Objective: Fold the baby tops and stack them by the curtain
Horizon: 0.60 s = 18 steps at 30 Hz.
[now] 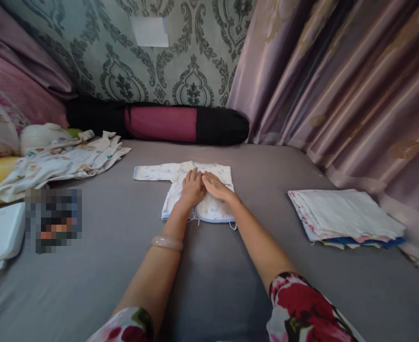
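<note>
Two hands [194, 189] now, one small shirt [209, 209], one bangle [167, 242], one cloth stack [348, 216], one bolster [161, 124], one wall sheet [150, 33]!

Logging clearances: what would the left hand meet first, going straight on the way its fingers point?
Beyond the small shirt beneath it, the left hand would likely meet the black-and-maroon roll first, though depth is unclear.

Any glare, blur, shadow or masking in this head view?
Head view throughout: left hand and right hand on the white top show no obvious motion blur; gray sheet darkens toward bottom centre; sheen streaks the right-side curtain; a pixelated patch at left hides what lies there.
</note>
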### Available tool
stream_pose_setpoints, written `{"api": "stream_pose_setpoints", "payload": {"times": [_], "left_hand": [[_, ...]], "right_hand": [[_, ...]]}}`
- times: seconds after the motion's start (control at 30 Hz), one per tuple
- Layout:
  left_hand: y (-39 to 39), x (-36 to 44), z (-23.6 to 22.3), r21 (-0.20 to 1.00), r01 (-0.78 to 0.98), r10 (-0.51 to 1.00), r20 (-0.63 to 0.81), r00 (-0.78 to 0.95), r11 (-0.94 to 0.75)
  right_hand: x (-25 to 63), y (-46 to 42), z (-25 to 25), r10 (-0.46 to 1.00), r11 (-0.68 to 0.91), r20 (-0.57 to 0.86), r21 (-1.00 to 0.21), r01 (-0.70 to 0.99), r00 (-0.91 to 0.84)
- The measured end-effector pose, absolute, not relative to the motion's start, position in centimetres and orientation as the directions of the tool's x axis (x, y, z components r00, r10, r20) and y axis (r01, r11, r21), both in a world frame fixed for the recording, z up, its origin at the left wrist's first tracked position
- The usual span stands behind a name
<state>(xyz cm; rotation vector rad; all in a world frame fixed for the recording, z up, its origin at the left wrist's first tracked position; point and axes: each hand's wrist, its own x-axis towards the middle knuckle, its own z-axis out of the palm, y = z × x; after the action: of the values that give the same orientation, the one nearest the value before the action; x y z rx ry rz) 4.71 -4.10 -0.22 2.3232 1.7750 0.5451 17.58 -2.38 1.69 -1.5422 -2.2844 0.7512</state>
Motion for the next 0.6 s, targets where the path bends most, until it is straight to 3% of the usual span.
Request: {"api": "stream_pose_setpoints", "payload": {"times": [0.1,0.33,0.6], "left_hand": [[-4.3,5.0,0.1,0.346,0.884,0.948,0.163,0.273,-0.314],[-4.1,5.3,-0.8,0.284,0.917,0.959,0.063,0.275,-0.282],[-4.2,5.2,-0.5,0.286,0.924,0.966,0.027,0.256,-0.253]], "right_hand": [[17.9,-1.8,2.4,0.933,0.303,0.005,-0.549,0.779,-0.359],[18.1,-1.5,0.7,0.962,0.243,-0.056,-0.277,0.930,-0.268],[18.9,-1.7,-0.5,0.987,0.157,0.011,-0.194,0.968,-0.158]]}}
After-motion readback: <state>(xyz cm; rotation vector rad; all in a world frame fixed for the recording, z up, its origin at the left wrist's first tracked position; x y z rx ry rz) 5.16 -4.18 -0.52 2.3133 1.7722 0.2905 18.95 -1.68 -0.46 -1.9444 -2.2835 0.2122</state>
